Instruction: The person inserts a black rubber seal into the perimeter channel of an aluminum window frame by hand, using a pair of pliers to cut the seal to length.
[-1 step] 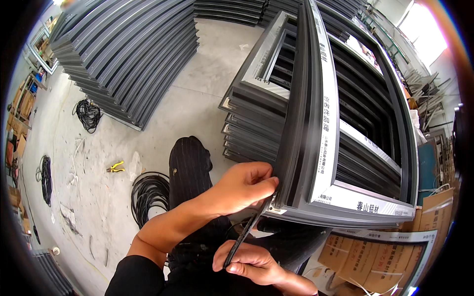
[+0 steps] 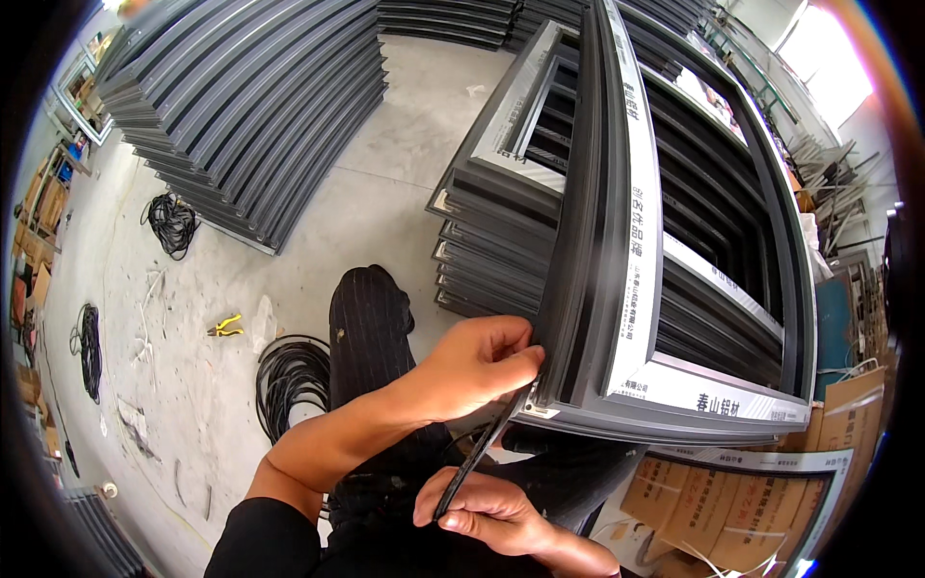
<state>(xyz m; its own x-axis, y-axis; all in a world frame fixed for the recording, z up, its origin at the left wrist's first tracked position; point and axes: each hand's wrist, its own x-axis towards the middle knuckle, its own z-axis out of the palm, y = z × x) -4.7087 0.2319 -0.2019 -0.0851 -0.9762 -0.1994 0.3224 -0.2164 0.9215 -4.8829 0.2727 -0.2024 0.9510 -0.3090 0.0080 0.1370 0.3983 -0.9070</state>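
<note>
A black rubber seal strip (image 2: 475, 460) runs slantwise between my two hands, up to the near left corner of a dark grey window frame (image 2: 602, 289). My left hand (image 2: 477, 361) is closed at that corner, thumb and fingertips pinching the strip against the frame's outer edge. Lower down, over my lap, my right hand (image 2: 493, 512) grips the strip between thumb and curled fingers. White printed film covers part of the frame's face. The frame rests on a stack of similar frames (image 2: 496, 255). My left fingers hide where the strip meets the groove.
On the floor lie a coil of black strip (image 2: 289, 380) by my leg, yellow-handled pliers (image 2: 225, 326) and smaller black coils (image 2: 171, 226). A tall stack of dark frames (image 2: 251, 116) stands at the far left. Cardboard boxes (image 2: 713, 506) sit at the lower right.
</note>
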